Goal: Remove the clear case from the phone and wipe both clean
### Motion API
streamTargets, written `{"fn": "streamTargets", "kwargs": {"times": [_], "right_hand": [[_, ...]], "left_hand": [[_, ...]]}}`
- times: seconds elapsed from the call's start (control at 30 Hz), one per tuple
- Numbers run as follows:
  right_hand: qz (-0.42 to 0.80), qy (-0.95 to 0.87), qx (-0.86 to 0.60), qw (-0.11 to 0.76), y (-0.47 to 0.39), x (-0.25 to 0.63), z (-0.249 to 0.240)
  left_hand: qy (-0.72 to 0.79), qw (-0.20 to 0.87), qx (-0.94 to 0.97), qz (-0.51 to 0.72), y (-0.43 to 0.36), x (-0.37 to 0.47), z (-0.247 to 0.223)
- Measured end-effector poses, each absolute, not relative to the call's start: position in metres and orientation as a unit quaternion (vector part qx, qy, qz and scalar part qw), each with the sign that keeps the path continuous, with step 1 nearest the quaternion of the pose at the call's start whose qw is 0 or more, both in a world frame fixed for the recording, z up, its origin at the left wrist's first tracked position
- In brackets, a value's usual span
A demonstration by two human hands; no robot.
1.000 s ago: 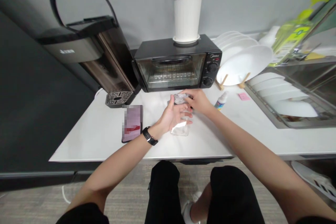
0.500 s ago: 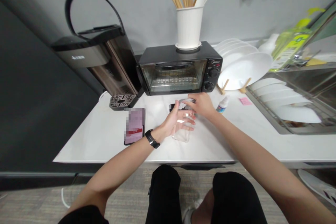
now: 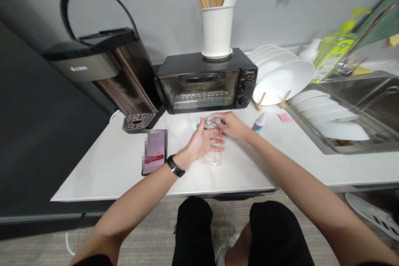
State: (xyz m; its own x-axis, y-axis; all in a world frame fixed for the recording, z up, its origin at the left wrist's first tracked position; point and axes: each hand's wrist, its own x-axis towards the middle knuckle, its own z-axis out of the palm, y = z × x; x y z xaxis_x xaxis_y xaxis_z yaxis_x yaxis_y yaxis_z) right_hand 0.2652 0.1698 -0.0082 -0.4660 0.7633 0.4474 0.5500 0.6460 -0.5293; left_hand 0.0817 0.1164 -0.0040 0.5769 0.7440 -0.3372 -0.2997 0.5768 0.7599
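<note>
A clear phone case [image 3: 212, 159] is in my left hand [image 3: 202, 143], above the white counter. The fingers of this hand are stretched along the case and show through it, with the thumb raised at its left edge. My right hand [image 3: 232, 124] is closed at the far end of the case, pinching a crumpled greyish-white cloth [image 3: 213, 121]. Its fingertips are partly hidden, and the cloth's exact kind is hard to make out. A phone [image 3: 156, 149] with a lit, partly blurred screen lies left of my hands. To the right stands a small white spray bottle [image 3: 259, 121].
Behind my hands is a black toaster oven [image 3: 202, 91] with a white cup [image 3: 217, 29] of chopsticks on top. A water dispenser [image 3: 131, 79] stands left. White plates [image 3: 283, 79] rest in a rack beside the sink [image 3: 330, 147]. A pink note [image 3: 285, 117] lies on the counter [image 3: 124, 187].
The view has shifted slightly to the right. My right hand and the cloth have moved a little across the far end of the case; my left hand still holds the case.
</note>
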Motion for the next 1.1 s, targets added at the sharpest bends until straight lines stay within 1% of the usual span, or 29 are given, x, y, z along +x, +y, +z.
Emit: {"fn": "streamTargets", "kwargs": {"times": [0.07,0.2,0.4,0.6,0.8,0.97,1.1], "right_hand": [[0.161,-0.84,-0.394,0.336,0.1705,0.265,-0.0081],[0.136,-0.818,-0.438,0.348,0.1714,0.2664,-0.0081],[0.175,-0.834,-0.394,0.344,0.1692,0.2635,-0.0082],[0.151,-0.813,-0.425,0.368,0.1705,0.2669,-0.0054],[0.185,-0.824,-0.39,0.366,0.1721,0.2648,-0.0087],[0.157,-0.806,-0.426,0.38,0.1712,0.2668,-0.0072],[0.17,-0.827,-0.395,0.363,0.1698,0.2659,-0.0061]], "left_hand": [[0.343,0.823,0.328,0.312,0.1167,0.082,-0.0022],[0.33,0.84,0.341,0.264,0.1162,0.0831,-0.0006],[0.36,0.802,0.332,0.343,0.1192,0.0816,-0.0017],[0.323,0.842,0.347,0.259,0.1176,0.0811,-0.0019],[0.349,0.809,0.332,0.336,0.1202,0.0797,-0.0017],[0.33,0.834,0.351,0.27,0.1177,0.0814,-0.0002],[0.337,0.819,0.353,0.301,0.1195,0.0791,-0.0011]]}}
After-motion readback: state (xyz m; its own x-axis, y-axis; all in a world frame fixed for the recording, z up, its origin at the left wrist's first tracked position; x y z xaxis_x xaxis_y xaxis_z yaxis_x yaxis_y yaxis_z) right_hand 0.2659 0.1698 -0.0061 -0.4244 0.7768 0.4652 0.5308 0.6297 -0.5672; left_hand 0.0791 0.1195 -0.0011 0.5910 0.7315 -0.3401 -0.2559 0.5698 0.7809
